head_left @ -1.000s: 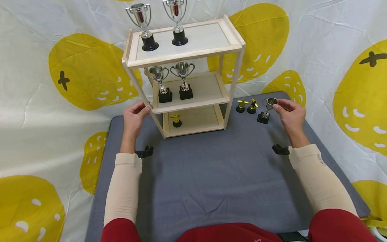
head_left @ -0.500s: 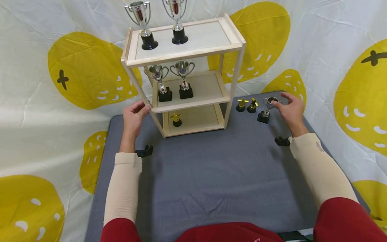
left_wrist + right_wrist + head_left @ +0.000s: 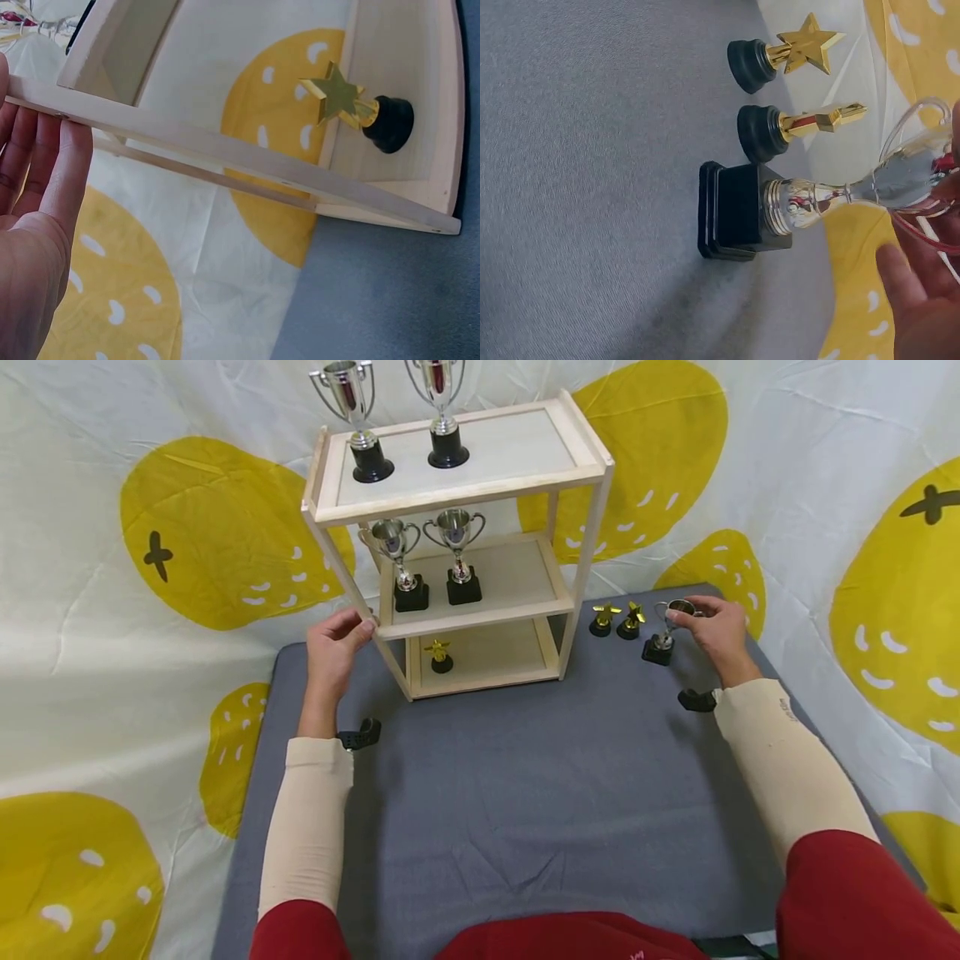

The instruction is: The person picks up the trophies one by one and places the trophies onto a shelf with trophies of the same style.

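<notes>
My left hand (image 3: 332, 656) holds the left front post of a pale wooden three-tier shelf (image 3: 472, 620), fingers behind the wood in the left wrist view. At the table's right, my right hand (image 3: 722, 639) grips the cup of a small silver trophy (image 3: 662, 642) near its rim. The trophy's square black base (image 3: 742, 206) appears to stand on the cloth, upright. Two gold star trophies (image 3: 602, 619) with round black bases are just left of it. Another gold star trophy (image 3: 337, 97) stands on the bottom tier. My right fingertips are partly cut off in the right wrist view.
Two tall silver trophies (image 3: 369, 456) stand on the top tier, their upper parts near or past the frame edge. Two smaller silver trophies (image 3: 459, 568) are on the middle tier's left half. Grey cloth (image 3: 510, 793) covers the table; a patterned curtain (image 3: 802, 485) hangs behind.
My right thumb and fingers have shifted on the silver trophy's cup, loosening and then closing around it again. The left hand keeps its place on the post.
</notes>
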{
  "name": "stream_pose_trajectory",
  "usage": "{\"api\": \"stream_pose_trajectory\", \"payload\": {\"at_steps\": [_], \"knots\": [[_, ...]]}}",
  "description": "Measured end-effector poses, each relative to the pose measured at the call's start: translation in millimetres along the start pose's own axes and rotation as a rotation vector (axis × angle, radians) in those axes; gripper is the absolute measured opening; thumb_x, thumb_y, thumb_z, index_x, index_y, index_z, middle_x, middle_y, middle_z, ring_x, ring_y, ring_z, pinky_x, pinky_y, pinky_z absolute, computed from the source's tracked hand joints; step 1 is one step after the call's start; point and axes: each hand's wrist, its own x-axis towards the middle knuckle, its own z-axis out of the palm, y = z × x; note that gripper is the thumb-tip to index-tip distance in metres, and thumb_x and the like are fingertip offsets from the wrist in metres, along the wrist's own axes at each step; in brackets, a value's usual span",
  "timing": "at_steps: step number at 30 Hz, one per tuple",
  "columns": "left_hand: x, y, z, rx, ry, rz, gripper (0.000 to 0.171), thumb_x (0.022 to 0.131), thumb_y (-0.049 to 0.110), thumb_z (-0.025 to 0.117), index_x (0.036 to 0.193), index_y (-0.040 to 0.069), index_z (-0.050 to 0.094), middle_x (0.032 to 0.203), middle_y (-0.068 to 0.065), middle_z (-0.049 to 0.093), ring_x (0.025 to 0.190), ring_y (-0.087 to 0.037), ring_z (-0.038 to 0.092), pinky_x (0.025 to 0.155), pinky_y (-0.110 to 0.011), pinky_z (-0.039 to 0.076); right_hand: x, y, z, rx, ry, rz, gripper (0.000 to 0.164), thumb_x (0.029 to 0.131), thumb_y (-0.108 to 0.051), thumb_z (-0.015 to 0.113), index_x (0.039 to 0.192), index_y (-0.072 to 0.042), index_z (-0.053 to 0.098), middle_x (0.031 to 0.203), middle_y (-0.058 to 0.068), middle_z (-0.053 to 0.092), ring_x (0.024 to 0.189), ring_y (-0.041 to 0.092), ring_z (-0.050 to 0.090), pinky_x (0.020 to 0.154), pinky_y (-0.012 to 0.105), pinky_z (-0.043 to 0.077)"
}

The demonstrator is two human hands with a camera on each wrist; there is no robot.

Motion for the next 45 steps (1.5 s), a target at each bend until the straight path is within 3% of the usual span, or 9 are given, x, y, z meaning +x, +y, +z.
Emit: {"api": "stream_pose_trajectory", "payload": {"at_steps": [4, 8, 15, 18, 26, 38, 45], "knots": [[-0.6, 1.4, 0.8, -0.009, -0.003, -0.001, 0.030, 0.095, -0.001, 0.072, 0.118, -0.020, 0.066, 0.087, 0.011, 0.076, 0.085, -0.007, 0.069, 0.081, -0.018, 0.061, 2.2, 5.1, 1.4, 0.061, 0.009, -0.016, 0.071, 0.087, -0.049, 0.081, 0.142, -0.007, 0.065, 0.086, -0.033, 0.060, 0.090, 0.001, 0.053, 0.068, 0.011, 0.045], [-0.4, 0.8, 0.6, -0.017, 0.005, 0.004, 0.031, 0.095, -0.002, 0.072, 0.118, -0.021, 0.066, 0.087, 0.010, 0.077, 0.085, -0.007, 0.069, 0.081, -0.018, 0.061, -0.9, 8.4, 3.8, 0.141, 0.017, -0.037, 0.066, 0.091, -0.038, 0.081, 0.144, -0.004, 0.062, 0.086, -0.028, 0.059, 0.084, -0.002, 0.056, 0.069, 0.004, 0.050], [-3.0, -3.0, -0.2, -0.023, 0.013, 0.006, 0.023, 0.094, -0.002, 0.072, 0.115, -0.013, 0.073, 0.087, 0.010, 0.077, 0.087, -0.007, 0.070, 0.083, -0.018, 0.062, -16.7, -0.1, 7.6, 0.315, 0.033, -0.011, 0.061, 0.091, -0.020, 0.082, 0.143, 0.004, 0.060, 0.083, -0.022, 0.065, 0.078, -0.003, 0.061, 0.067, 0.007, 0.055], [-3.7, -5.0, 0.3, -0.029, 0.020, 0.009, 0.025, 0.094, -0.002, 0.073, 0.115, -0.015, 0.072, 0.088, 0.009, 0.077, 0.087, -0.009, 0.070, 0.083, -0.019, 0.062, -21.1, -2.8, 8.0, 0.408, 0.035, 0.017, 0.061, 0.089, -0.013, 0.083, 0.142, 0.006, 0.060, 0.083, -0.017, 0.067, 0.077, -0.001, 0.063, 0.067, 0.009, 0.057], [-5.8, -5.7, 3.1, -0.011, 0.015, 0.033, 0.032, 0.095, -0.003, 0.071, 0.120, -0.022, 0.065, 0.090, 0.011, 0.076, 0.088, -0.007, 0.070, 0.083, -0.019, 0.062, -18.9, 6.1, 10.6, 0.612, 0.074, 0.100, 0.048, 0.082, -0.006, 0.087, 0.127, -0.005, 0.073, 0.081, -0.010, 0.069, 0.074, 0.002, 0.066, 0.069, 0.013, 0.061], [-4.1, -8.5, 2.5, -0.014, 0.004, 0.035, 0.032, 0.096, -0.002, 0.071, 0.121, -0.021, 0.065, 0.092, 0.010, 0.075, 0.089, -0.006, 0.069, 0.083, -0.018, 0.062, -22.0, 7.0, 11.7, 0.702, 0.096, 0.150, 0.058, 0.079, -0.010, 0.090, 0.133, -0.005, 0.071, 0.084, -0.008, 0.068, 0.074, 0.003, 0.068, 0.069, 0.014, 0.061], [-3.3, -5.5, 2.0, 0.004, 0.026, 0.033, 0.032, 0.096, -0.001, 0.071, 0.120, -0.021, 0.066, 0.092, 0.010, 0.075, 0.089, -0.005, 0.069, 0.084, -0.018, 0.062, -20.1, 4.1, 13.0, 0.716, 0.096, 0.085, 0.053, 0.079, -0.008, 0.090, 0.129, -0.003, 0.073, 0.081, -0.006, 0.069, 0.073, 0.005, 0.068, 0.071, 0.016, 0.062]]}}
